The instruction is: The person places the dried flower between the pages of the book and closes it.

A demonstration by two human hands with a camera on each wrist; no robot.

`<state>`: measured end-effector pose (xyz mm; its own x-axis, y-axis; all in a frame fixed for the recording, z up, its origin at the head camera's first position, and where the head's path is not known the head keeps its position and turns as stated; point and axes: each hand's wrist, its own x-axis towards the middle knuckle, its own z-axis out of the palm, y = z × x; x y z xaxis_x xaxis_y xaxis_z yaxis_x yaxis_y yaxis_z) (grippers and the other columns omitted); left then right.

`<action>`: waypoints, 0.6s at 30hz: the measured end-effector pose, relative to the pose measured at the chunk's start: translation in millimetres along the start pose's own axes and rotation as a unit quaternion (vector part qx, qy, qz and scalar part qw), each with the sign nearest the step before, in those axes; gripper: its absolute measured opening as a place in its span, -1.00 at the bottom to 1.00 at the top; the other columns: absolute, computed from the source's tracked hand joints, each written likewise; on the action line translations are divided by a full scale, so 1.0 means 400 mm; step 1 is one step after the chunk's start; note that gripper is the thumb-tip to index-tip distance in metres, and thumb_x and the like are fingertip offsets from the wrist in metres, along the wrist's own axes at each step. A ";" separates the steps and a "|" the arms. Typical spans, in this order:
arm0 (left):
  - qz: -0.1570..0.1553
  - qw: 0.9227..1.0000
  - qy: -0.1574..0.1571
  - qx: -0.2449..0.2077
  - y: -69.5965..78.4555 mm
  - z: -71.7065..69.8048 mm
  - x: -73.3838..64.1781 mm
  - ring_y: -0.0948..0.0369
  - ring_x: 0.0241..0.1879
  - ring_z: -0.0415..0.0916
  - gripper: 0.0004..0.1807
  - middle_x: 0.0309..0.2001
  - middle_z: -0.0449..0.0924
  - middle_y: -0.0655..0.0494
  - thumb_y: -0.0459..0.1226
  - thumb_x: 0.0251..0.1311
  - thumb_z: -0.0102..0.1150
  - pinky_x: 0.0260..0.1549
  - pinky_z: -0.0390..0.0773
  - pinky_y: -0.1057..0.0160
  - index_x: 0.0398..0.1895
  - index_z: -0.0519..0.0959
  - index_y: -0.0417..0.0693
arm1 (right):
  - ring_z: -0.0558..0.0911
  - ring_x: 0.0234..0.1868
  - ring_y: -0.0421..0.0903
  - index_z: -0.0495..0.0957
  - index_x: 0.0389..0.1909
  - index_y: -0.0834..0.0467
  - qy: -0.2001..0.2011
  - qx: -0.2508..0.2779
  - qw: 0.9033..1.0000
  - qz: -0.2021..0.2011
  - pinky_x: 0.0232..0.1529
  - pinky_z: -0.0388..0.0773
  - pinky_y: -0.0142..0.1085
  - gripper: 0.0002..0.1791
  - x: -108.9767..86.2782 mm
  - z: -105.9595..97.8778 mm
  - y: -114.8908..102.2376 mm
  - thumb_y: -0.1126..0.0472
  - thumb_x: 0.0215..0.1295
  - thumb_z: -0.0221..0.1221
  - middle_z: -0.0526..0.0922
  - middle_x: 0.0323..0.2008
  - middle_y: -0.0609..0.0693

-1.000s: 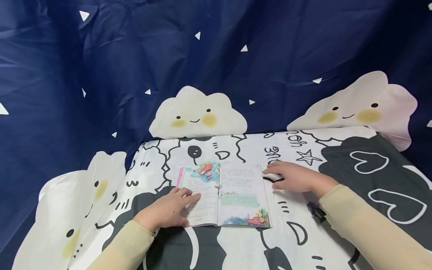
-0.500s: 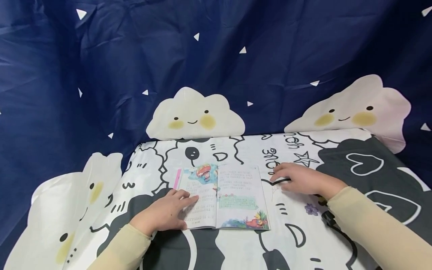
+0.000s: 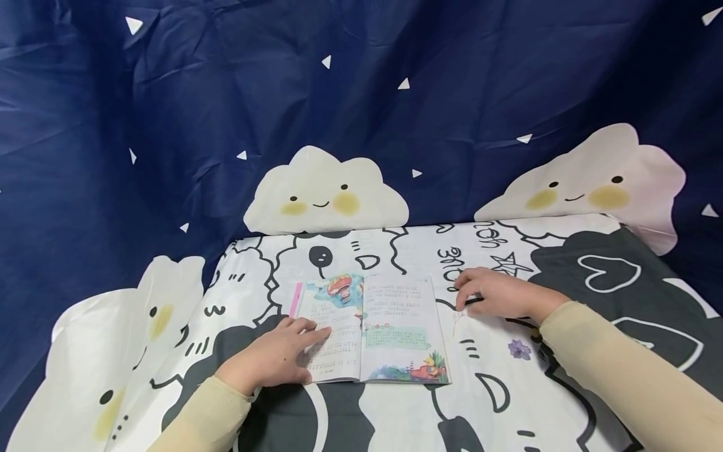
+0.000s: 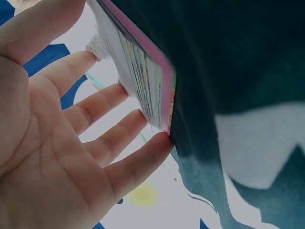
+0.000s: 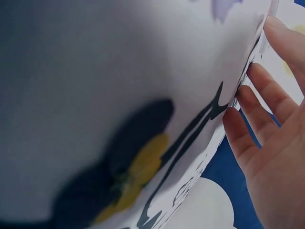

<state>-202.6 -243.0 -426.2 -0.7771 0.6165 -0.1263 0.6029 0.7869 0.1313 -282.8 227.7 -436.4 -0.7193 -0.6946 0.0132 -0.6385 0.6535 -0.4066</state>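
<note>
An open book (image 3: 395, 314) lies on the patterned sheet, its left page showing a balloon picture. My left hand (image 3: 277, 351) rests on that page with fingers spread. In the left wrist view, the fingertips touch the page edges (image 4: 143, 81) and a pink-edged cover. To the book's right, my right hand (image 3: 499, 296) touches the sheet with bent, separated fingertips, beside a faint, thin, pale thing (image 3: 456, 321) too indistinct to name. Near the right wrist lie a purple flower (image 3: 519, 349) and a dark-and-yellow flower (image 5: 143, 162), the latter partly hidden by the sleeve in the head view.
The white-and-dark sheet (image 3: 407, 420) covers the surface under the book. Behind it hangs a dark blue curtain (image 3: 361, 107) with white triangles. Smiling cloud shapes (image 3: 327, 194) line the back edge, and another cloud shape (image 3: 101, 364) stands at left.
My right hand has drawn away rightward from the book's right edge, and its fingers now bend more toward the sheet. The purple flower has come into clear view. My left hand stays on the page.
</note>
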 end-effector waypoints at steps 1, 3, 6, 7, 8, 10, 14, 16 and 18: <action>0.000 1.000 0.000 0.000 0.000 0.002 0.000 -0.04 0.17 0.33 -0.06 0.29 0.40 -0.01 -0.11 -0.08 0.54 0.05 0.48 -0.03 0.48 0.40 0.14 | 0.45 0.21 0.19 0.67 -0.26 -0.31 0.001 -0.001 1.000 0.002 0.14 0.41 0.13 -0.71 0.001 0.002 0.000 0.25 0.29 0.35 0.53 0.14 0.06; -0.001 1.000 0.002 -0.002 0.002 0.005 0.000 -0.04 0.17 0.33 -0.07 0.29 0.40 0.00 -0.11 -0.08 0.54 0.05 0.48 -0.03 0.48 0.40 0.14 | 0.46 0.20 0.16 0.66 -0.29 -0.32 0.003 -0.008 1.000 0.009 0.12 0.42 0.10 -0.71 0.002 0.007 0.000 0.24 0.28 0.36 0.53 0.13 0.03; -0.003 1.000 -0.002 -0.009 0.003 0.005 -0.001 -0.04 0.18 0.33 -0.06 0.28 0.40 0.00 -0.12 -0.09 0.54 0.06 0.47 -0.04 0.48 0.40 0.14 | 0.46 0.20 0.14 0.63 -0.34 -0.33 0.000 -0.015 1.000 0.017 0.10 0.43 0.08 -0.70 0.006 0.014 0.002 0.25 0.28 0.36 0.52 0.13 0.01; -0.004 1.000 -0.006 -0.012 0.004 0.005 -0.002 -0.04 0.19 0.32 -0.06 0.29 0.40 -0.01 -0.12 -0.09 0.53 0.07 0.47 -0.04 0.48 0.40 0.14 | 0.45 0.20 0.13 0.63 -0.36 -0.33 -0.002 -0.016 1.000 0.020 0.11 0.43 0.07 -0.69 0.006 0.016 0.001 0.24 0.28 0.36 0.52 0.12 0.00; -0.005 1.000 -0.010 -0.015 0.004 0.006 -0.004 -0.05 0.19 0.32 -0.06 0.29 0.39 -0.01 -0.12 -0.09 0.53 0.08 0.46 -0.05 0.48 0.40 0.14 | 0.46 0.19 0.12 0.62 -0.37 -0.33 -0.004 -0.017 1.000 0.021 0.10 0.44 0.06 -0.69 0.007 0.017 0.001 0.24 0.28 0.36 0.52 0.12 0.00; -0.008 1.000 -0.014 -0.016 0.006 0.007 -0.007 -0.06 0.21 0.32 -0.06 0.30 0.39 -0.02 -0.11 -0.09 0.53 0.09 0.46 -0.06 0.49 0.39 0.15 | 0.46 0.18 0.11 0.60 -0.40 -0.33 -0.004 -0.019 1.000 0.016 0.08 0.45 0.05 -0.69 0.008 0.019 0.000 0.23 0.29 0.36 0.53 0.11 0.00; -0.007 1.000 -0.006 -0.009 0.005 0.006 -0.007 -0.05 0.20 0.33 -0.06 0.29 0.40 -0.01 -0.11 -0.10 0.54 0.08 0.47 -0.05 0.48 0.40 0.16 | 0.47 0.17 0.11 0.59 -0.42 -0.33 0.004 -0.027 1.000 0.013 0.07 0.46 0.05 -0.70 0.009 0.017 -0.003 0.21 0.29 0.36 0.53 0.10 -0.01; -0.004 1.000 -0.001 -0.005 0.004 0.004 -0.006 -0.04 0.19 0.33 -0.06 0.29 0.40 0.00 -0.11 -0.09 0.53 0.07 0.47 -0.04 0.48 0.40 0.16 | 0.47 0.18 0.12 0.59 -0.42 -0.33 0.005 -0.026 1.000 0.014 0.07 0.45 0.06 -0.70 0.008 0.013 -0.004 0.21 0.29 0.36 0.53 0.11 0.01; 0.000 1.000 0.001 -0.005 0.003 0.001 -0.004 -0.04 0.19 0.33 -0.06 0.28 0.40 0.00 -0.12 -0.09 0.53 0.06 0.48 -0.04 0.48 0.40 0.14 | 0.45 0.20 0.14 0.59 -0.40 -0.34 0.002 -0.024 1.000 0.016 0.10 0.44 0.08 -0.70 0.006 0.011 -0.003 0.21 0.29 0.36 0.52 0.14 0.02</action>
<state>-200.4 -243.0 -426.3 -0.7771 0.6170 -0.1242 0.6016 0.7862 0.1414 -282.4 224.0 -439.8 -0.7404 -0.6722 0.0043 -0.6274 0.6887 -0.3635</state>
